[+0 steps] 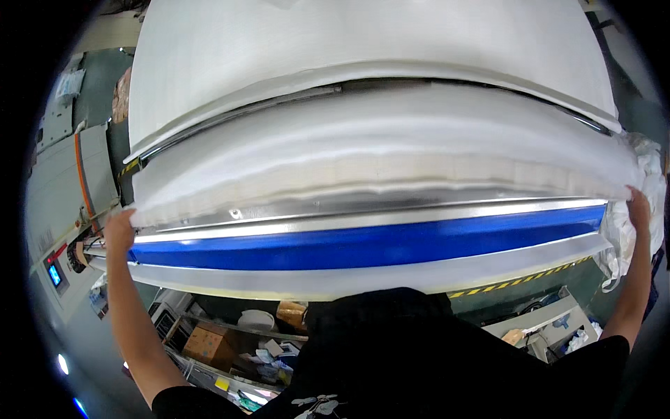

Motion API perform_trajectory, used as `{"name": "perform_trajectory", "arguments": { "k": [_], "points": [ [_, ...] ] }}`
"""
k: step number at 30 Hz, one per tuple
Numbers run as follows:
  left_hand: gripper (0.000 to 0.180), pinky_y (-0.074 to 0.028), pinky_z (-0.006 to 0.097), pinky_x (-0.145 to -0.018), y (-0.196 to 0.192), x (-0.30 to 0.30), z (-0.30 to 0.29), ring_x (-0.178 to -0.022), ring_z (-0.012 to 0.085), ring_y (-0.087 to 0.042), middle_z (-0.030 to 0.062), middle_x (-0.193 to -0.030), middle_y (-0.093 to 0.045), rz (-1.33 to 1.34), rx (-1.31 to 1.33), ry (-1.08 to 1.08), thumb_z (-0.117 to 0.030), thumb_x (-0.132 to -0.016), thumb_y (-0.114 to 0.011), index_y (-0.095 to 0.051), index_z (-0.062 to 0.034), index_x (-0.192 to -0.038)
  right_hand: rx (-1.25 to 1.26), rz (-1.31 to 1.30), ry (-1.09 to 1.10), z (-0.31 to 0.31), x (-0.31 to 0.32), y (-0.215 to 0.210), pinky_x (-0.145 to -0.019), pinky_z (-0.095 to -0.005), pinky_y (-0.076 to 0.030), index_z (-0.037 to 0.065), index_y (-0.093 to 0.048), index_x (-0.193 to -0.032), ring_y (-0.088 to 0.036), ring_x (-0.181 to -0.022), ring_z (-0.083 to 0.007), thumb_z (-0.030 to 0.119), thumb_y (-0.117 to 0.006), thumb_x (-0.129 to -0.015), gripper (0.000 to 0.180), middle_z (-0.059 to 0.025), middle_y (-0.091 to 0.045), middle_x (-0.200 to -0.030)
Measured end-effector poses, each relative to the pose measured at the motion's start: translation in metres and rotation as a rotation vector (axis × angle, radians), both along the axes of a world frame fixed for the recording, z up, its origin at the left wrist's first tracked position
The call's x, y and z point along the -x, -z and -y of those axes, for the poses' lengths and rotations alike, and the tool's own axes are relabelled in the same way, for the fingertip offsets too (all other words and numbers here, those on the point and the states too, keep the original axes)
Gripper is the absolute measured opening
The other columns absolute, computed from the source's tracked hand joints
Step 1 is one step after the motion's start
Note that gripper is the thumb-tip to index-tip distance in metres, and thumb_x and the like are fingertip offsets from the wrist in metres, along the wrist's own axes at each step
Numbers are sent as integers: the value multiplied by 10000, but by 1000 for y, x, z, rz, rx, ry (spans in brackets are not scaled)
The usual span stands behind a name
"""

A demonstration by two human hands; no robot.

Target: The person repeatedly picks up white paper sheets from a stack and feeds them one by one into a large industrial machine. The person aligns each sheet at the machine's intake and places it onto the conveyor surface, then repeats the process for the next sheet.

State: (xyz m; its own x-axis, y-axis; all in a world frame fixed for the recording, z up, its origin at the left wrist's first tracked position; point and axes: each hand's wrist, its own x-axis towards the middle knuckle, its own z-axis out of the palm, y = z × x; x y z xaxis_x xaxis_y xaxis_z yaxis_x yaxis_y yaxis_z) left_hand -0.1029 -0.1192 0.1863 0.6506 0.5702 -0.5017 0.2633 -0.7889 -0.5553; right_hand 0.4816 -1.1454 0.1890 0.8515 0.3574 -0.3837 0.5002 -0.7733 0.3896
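We find the white cloth (391,129) brightly lit but softly blurred, glare along the metal rail (314,224) (the floor (101,87) is dimmer), and straight edges bowing toward blackened corners.

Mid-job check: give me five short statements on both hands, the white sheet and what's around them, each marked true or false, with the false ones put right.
1. The left hand is at the left end of the white sheet. True.
2. The right hand is well away from the sheet. False: it is at the sheet's right end.
3. A long blue panel lies between the sheet and the person's body. True.
4. The lit screen is at the far right of the view. False: it is at the far left.
5. Yellow-and-black tape shows below the panel's right part. True.
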Motion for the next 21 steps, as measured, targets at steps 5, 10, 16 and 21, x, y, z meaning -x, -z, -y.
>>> {"name": "perform_trajectory", "arguments": {
  "k": [5,10,16,21],
  "points": [
    [358,-313,459,-1041,34,66,44,-1087,223,-572,41,-1123,-632,-459,141,-149,-86,-786,-511,-642,-196,-1100,37,-204,-53,20,77,24,-836,-416,-460,90,-653,-991,-597,-916,-325,44,-551,-705,307,-142,-650,-942],
    [277,-365,487,-985,59,96,74,-1101,238,-568,63,-1126,-632,-703,171,-155,-107,-773,-553,-683,-155,-1013,317,-332,46,14,121,38,-791,-426,-477,103,-665,-952,-613,-857,-315,81,-562,-756,222,-136,-651,-896],
    [213,-511,410,-809,94,102,66,-994,266,-630,93,-1046,-664,-767,204,-117,-125,-752,-588,-696,-106,-934,432,-360,-51,17,143,53,-771,-443,-483,82,-657,-870,-618,-850,-307,172,-523,-829,167,-121,-653,-868],
    [245,-466,402,-890,114,101,65,-1080,259,-585,100,-1110,-639,-696,143,-238,-206,-802,-574,-681,-99,-994,471,-344,-41,51,140,73,-789,-444,-472,74,-661,-842,-602,-867,-329,138,-516,-801,164,-143,-644,-861]
  ]
}}
